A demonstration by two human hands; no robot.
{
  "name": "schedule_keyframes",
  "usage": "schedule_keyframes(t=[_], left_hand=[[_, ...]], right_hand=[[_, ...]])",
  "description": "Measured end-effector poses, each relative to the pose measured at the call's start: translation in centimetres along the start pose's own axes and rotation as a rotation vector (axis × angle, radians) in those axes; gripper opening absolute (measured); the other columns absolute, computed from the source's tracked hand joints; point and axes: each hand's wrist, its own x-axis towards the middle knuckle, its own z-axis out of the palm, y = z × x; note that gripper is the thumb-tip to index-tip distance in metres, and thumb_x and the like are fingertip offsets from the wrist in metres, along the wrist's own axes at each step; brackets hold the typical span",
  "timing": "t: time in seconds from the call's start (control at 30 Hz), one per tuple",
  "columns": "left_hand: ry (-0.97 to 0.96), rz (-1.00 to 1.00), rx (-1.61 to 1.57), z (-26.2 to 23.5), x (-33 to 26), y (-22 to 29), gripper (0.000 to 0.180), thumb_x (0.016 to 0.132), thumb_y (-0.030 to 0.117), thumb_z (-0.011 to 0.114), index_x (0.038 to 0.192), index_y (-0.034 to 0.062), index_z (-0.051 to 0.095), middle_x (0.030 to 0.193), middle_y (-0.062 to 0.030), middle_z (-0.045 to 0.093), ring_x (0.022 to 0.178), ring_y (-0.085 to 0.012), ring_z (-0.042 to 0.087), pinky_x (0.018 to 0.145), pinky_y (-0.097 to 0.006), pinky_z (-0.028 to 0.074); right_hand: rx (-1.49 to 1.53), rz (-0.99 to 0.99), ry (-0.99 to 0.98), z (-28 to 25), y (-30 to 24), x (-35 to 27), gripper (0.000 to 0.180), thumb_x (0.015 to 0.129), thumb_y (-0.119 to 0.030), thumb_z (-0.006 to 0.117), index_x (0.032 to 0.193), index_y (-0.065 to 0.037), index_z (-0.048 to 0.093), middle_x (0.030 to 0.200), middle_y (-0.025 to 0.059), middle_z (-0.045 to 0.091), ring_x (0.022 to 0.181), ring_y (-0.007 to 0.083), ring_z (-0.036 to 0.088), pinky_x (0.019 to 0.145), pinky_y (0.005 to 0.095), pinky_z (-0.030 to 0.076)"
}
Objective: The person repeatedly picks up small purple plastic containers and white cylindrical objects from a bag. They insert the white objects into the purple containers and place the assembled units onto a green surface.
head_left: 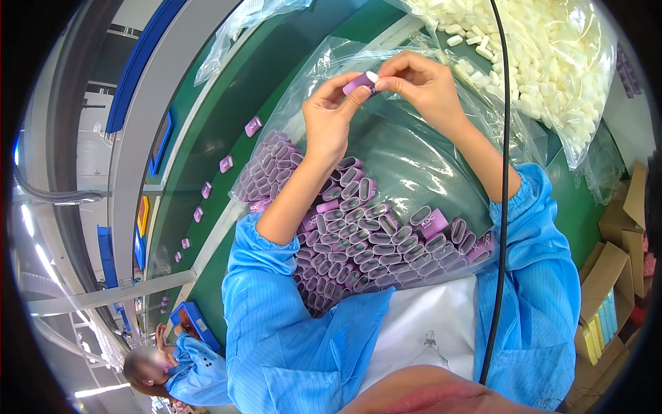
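Observation:
Both hands meet above the green work surface at the far middle. My left hand (328, 116) is closed round a small purple oval casing (356, 84) between thumb and fingers. A white rounded plug (372, 76) shows at the casing's right end. Thumb and fingers of my right hand (424, 83) are pinched at that white end. Below my forearms, a clear plastic bag (434, 176) holds many hollow purple casings (358, 241), most with their open oval ends up. At the far right, another clear bag is full of cream-white plugs (545, 65), several of them loose beside it.
Purple casings (225, 164) lie spaced along the green conveyor (238, 131) on the left. A black cable (505, 138) hangs across the view. Cardboard boxes (607, 276) stand at the right. A co-worker in blue (196, 372) sits at the lower left near a blue tray (200, 323).

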Motion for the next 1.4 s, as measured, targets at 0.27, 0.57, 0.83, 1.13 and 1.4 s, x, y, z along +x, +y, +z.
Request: schedule_keyframes(t=[0.27, 0.57, 0.83, 1.13, 1.4], left_hand=[[-0.043, -0.171, -0.334, -0.9, 0.0, -0.7, 0.027, 0.087, 0.011, 0.065, 0.11, -0.0027, 0.061, 0.102, -0.0105, 0.065, 0.093, -0.0167, 0.063, 0.083, -0.033, 0.053], [-0.092, -0.038, -0.155, -0.6, -0.1, 0.1, 0.026, 0.084, 0.005, 0.067, 0.108, -0.0036, 0.063, 0.101, -0.0111, 0.066, 0.093, -0.0175, 0.062, 0.085, -0.032, 0.052], [-0.112, -0.044, -0.128, -1.2, 0.0, -0.1, 0.026, 0.083, 0.004, 0.068, 0.108, -0.0034, 0.063, 0.1, -0.0102, 0.066, 0.092, -0.0164, 0.062, 0.085, -0.031, 0.051], [-0.192, -0.133, -0.127, -1.8, 0.3, -0.4, 0.028, 0.084, 0.006, 0.067, 0.109, -0.004, 0.062, 0.104, -0.0107, 0.065, 0.094, -0.0175, 0.062, 0.087, -0.032, 0.05], [-0.19, -0.229, -0.249, -1.3, 0.3, 0.1, 0.028, 0.088, 0.01, 0.063, 0.112, -0.0029, 0.06, 0.106, -0.0122, 0.064, 0.098, -0.0201, 0.062, 0.087, -0.034, 0.051]], right_hand=[[-0.171, -0.171, -0.016, 0.4, -1.6, -0.2, 0.007, 0.081, -0.003, 0.067, 0.087, 0.001, 0.067, 0.083, 0.0083, 0.066, 0.076, 0.0141, 0.063, 0.068, 0.0253, 0.051], [0.253, 0.209, -0.033, 0.4, -2.4, -0.5, 0.016, 0.086, -0.008, 0.065, 0.095, 0.005, 0.063, 0.089, 0.0057, 0.064, 0.083, 0.0105, 0.06, 0.074, 0.0251, 0.051], [0.267, 0.198, -0.091, 0.7, -1.4, -1.0, 0.013, 0.09, -0.006, 0.059, 0.1, 0.003, 0.059, 0.095, 0.0054, 0.06, 0.085, 0.0118, 0.058, 0.075, 0.0257, 0.049], [0.061, 0.205, -0.075, 0.9, -2.0, -1.2, 0.009, 0.087, -0.007, 0.06, 0.09, 0.0, 0.056, 0.084, 0.0094, 0.057, 0.073, 0.019, 0.061, 0.065, 0.0296, 0.049], [-0.119, -0.031, -0.056, 1.1, -1.4, -0.8, 0.013, 0.086, -0.01, 0.063, 0.095, -0.001, 0.059, 0.084, 0.0079, 0.061, 0.077, 0.0185, 0.063, 0.066, 0.0279, 0.048]])
